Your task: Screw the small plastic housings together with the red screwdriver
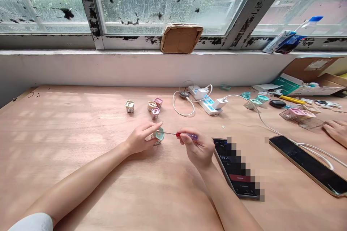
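Note:
My left hand (141,138) pinches a small teal cube-shaped part (158,135) and holds it on the wooden table (81,130). My right hand (199,148) is wrapped round a small screwdriver (184,135) with a red and purple handle. Its thin shaft points left and its tip meets the teal part. Beyond my hands stand small finished cubes: a beige one (129,106) alone and a group of three pink and beige ones (155,107).
A phone (235,168) showing a timer lies right of my right hand; a second phone (309,164) on a white cable lies further right. A power strip (206,103), loose teal and pink parts, cardboard boxes and another person's hand (336,131) occupy the right.

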### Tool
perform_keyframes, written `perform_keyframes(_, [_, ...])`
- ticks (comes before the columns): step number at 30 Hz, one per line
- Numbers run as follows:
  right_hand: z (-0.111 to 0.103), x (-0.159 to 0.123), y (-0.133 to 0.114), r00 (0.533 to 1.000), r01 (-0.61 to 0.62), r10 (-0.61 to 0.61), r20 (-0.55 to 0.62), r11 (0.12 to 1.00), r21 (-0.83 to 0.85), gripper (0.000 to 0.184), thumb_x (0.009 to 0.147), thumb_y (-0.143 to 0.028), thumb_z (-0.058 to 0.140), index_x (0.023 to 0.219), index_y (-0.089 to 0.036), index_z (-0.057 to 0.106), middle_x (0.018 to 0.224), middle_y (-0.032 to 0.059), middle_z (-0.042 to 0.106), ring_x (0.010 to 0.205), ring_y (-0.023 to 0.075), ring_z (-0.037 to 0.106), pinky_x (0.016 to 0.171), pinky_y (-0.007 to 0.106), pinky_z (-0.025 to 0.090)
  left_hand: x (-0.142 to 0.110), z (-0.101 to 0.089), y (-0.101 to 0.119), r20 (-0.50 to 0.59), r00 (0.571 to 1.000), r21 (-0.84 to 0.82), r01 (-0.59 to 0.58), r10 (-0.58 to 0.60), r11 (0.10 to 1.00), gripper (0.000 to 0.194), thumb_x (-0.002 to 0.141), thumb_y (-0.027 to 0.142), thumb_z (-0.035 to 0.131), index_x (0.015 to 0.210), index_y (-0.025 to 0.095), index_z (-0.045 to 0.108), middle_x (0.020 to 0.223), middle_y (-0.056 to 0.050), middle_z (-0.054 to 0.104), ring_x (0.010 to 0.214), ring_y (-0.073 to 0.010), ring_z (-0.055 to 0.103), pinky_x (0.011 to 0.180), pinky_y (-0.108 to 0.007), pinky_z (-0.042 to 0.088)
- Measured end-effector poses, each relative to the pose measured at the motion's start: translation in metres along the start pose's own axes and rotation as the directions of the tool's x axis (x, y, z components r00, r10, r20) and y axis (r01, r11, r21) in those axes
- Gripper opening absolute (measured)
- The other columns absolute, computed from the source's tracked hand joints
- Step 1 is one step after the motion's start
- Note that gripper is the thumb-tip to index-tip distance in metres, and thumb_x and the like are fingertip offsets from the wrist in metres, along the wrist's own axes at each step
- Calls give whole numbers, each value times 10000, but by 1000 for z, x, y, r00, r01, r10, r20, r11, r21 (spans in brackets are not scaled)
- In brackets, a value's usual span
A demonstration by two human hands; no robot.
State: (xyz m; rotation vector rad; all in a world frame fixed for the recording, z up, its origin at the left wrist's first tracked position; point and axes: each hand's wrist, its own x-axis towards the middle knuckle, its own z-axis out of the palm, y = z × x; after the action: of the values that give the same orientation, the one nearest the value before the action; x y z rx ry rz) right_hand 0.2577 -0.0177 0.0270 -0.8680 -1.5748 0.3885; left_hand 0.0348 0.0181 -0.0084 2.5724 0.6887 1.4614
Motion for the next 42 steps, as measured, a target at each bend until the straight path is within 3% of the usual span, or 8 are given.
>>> perform_keyframes(6, [-3, -2, 2, 998, -11, 10, -55, 999, -30, 270, 944, -395, 650, 782, -188, 715, 600, 17, 670, 458, 132, 571, 433, 254, 458, 1, -1, -1, -6, 1000, 20, -11, 11, 1000, 624, 940, 162, 609, 1524, 245, 407, 1076, -105, 716, 969, -204, 685, 843, -336, 583])
perform_keyframes(13, [3, 4, -7, 993, 13, -8, 119, 999, -46, 265, 952, -397, 633, 793, -198, 705, 666, 24, 708, 484, 123, 589, 452, 245, 471, 2, -2, 2, -12, 999, -48, 31, -32, 998, 505, 917, 131, 615, 1404, 229, 521, 1044, -83, 728, 948, -191, 695, 853, -336, 571])
perform_keyframes(18, [4, 5, -7, 989, 25, -19, 143, 999, -40, 252, 963, -390, 620, 814, -201, 698, 685, 19, 716, 499, 122, 605, 465, 237, 481, 3, -4, 4, -21, 995, -69, 97, -99, 993, 350, 893, 125, 635, 1233, 194, 596, 1005, -77, 733, 912, -185, 694, 830, -319, 568])
perform_keyframes(26, [3, 6, -9, 984, 41, -30, 176, 997, -64, 259, 986, -377, 579, 819, -204, 673, 680, 19, 710, 496, 124, 610, 475, 238, 492, 1, -1, 2, 15, 1000, -52, 24, -23, 998, 355, 897, 88, 613, 1233, 202, 591, 1064, -91, 737, 980, -193, 695, 879, -342, 568])
perform_keyframes(34, [2, 6, -14, 967, 212, -186, 177, 966, -146, 237, 1002, -329, 548, 816, -213, 637, 648, 14, 676, 513, 128, 603, 496, 237, 468, 1, 1, 3, 15, 999, -64, 33, -32, 997, 333, 912, 126, 625, 1235, 200, 593, 1073, -94, 733, 990, -197, 693, 888, -353, 571])
perform_keyframes(39, [6, 7, -21, 891, 410, -365, 270, 902, -133, 145, 1006, -266, 542, 896, -213, 619, 638, 8, 644, 527, 130, 577, 514, 238, 445, 2, 1, 3, 26, 1000, -28, 4, -3, 1000, 291, 917, 131, 616, 1201, 190, 600, 1040, -97, 740, 960, -218, 694, 850, -367, 579])
perform_keyframes(42, [7, 7, -22, 865, 462, -404, 298, 873, -157, 125, 1004, -268, 542, 924, -212, 621, 630, 9, 628, 518, 136, 556, 519, 248, 436, 3, 0, 3, 20, 999, -4, -24, 24, 1000, 277, 935, 137, 586, 1203, 202, 604, 1039, -97, 747, 957, -229, 698, 837, -381, 581])
